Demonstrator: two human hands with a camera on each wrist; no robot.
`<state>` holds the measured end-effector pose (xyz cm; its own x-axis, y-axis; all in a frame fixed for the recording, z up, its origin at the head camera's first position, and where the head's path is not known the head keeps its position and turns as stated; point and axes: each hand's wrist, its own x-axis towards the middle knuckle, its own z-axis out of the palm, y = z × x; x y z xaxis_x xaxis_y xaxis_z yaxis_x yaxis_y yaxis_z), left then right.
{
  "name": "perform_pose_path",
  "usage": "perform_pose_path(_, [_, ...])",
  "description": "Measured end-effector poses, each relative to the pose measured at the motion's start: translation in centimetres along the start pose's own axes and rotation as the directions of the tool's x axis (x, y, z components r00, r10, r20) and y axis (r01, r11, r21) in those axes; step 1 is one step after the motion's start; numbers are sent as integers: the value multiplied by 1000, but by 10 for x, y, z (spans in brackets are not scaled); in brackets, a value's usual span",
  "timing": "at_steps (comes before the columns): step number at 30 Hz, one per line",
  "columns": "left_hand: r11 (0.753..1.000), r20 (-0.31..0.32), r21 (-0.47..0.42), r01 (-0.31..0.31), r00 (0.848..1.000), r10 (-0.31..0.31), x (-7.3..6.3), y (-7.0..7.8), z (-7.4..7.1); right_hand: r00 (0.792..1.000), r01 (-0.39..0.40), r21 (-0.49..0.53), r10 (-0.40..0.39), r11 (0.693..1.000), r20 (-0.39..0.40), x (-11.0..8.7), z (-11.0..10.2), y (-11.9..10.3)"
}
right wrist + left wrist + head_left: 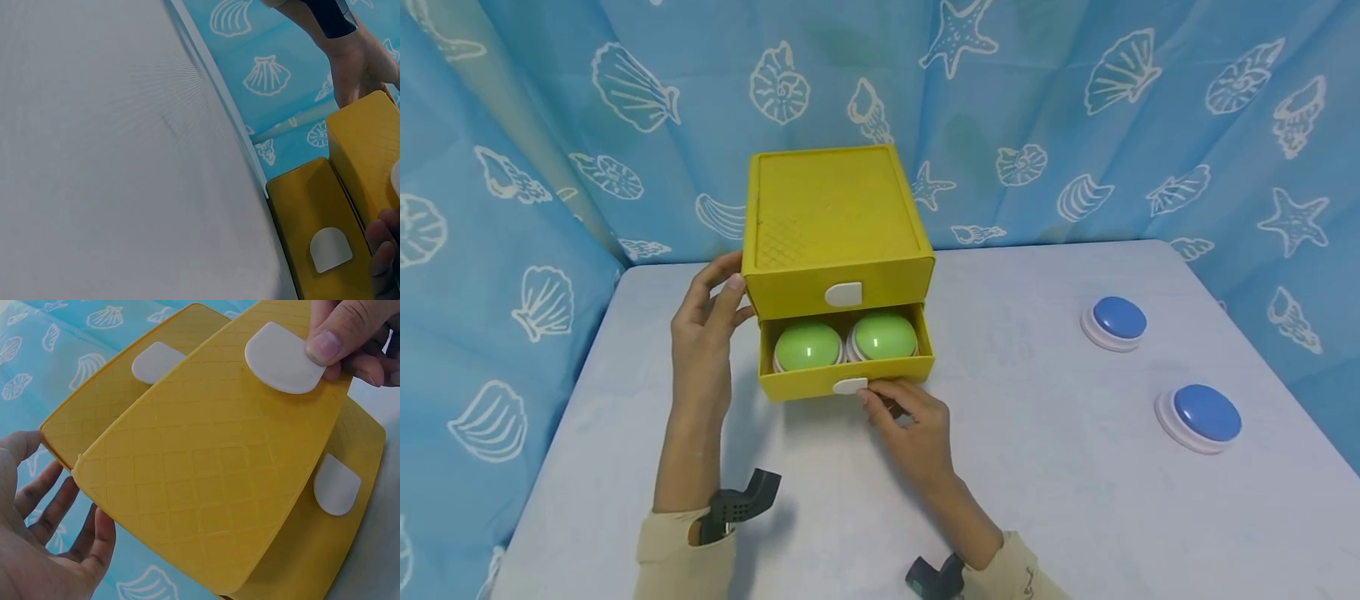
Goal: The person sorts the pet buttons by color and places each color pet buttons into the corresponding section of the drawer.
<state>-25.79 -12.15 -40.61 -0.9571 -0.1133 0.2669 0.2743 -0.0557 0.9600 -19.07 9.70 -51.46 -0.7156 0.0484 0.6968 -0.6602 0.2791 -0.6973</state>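
Observation:
A yellow drawer box (pixel 838 208) stands at the back of the table. One drawer (pixel 801 386) is pulled out below the top one, holding two green domed buttons (pixel 808 345) on white bases. My right hand (pixel 916 421) pinches this drawer's white tab (pixel 850 386) between thumb and fingers. Against the box's left side rests my left hand (pixel 703 317), thumb and fingers spread along its edge. From the left wrist, a lower drawer front (pixel 353 434) with its own tab shows beneath the pulled-out one.
Two blue domed buttons (pixel 1120 317) on white bases lie to the right on the white table (pixel 1037 467). A blue curtain (pixel 1030 75) printed with shells hangs behind the table and along its sides. Each wrist wears a black camera mount (pixel 741 502).

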Motion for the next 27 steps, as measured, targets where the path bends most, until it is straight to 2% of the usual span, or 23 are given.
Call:
perform_pose_path(6, [1000, -2, 15, 5, 1000, -5, 0, 2, 1, 1000, 3, 8, -3, 1000, -5, 3, 0, -2])
perform_pose_path(14, [1000, -17, 3, 14, 1000, -14, 0, 1, 3, 999, -35, 2, 35, 999, 5, 15, -4, -28])
perform_pose_path(27, [999, -33, -4, 34, 999, -34, 0, 2, 5, 995, -99, 1, 99, 995, 22, 24, -5, -26])
